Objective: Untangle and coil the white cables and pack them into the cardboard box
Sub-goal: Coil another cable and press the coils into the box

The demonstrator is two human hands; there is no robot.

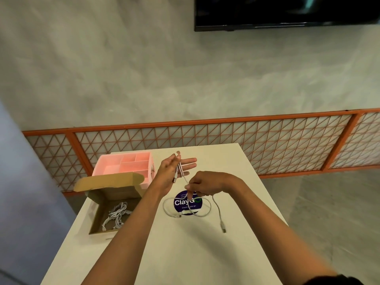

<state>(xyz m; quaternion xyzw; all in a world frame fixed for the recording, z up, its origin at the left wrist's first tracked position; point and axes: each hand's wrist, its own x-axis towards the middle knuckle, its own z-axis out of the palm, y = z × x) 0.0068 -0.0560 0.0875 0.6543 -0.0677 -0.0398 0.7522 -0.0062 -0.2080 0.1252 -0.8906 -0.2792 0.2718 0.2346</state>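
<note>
Head view: a thin white cable (185,178) runs taut between both hands above the middle of the table. The left hand (167,175) is raised with its fingers (190,166) stretched out flat. A few turns of the cable lie across them, and the thumb appears to pin the turns in place, probably so the hand can act as a former for the coil. A metal plug (175,179) hangs against that palm.

At 5 o'clock from the left hand, the right hand (207,185) pinches the same cable between its fingertips. It seems placed there to feed the slack and keep tension.

Below the hands, loose white cable loops over a round dark-blue sticker (181,202) on the white rectangular table (236,254). Two more plugs lie there, one (179,216) at 6 o'clock from the sticker and another (223,230) at 4 o'clock. Three plugs suggest at least two cables are still out of the box, though I cannot trace where they cross.

At 9 o'clock from the sticker stands one open brown cardboard box (96,221), its lid flap up to allow dropping in. It holds a bundle of coiled white cables (117,217) whose number I cannot tell. At 11 o'clock, touching the box's flap, is one pink plastic compartment tray (102,163).
</note>
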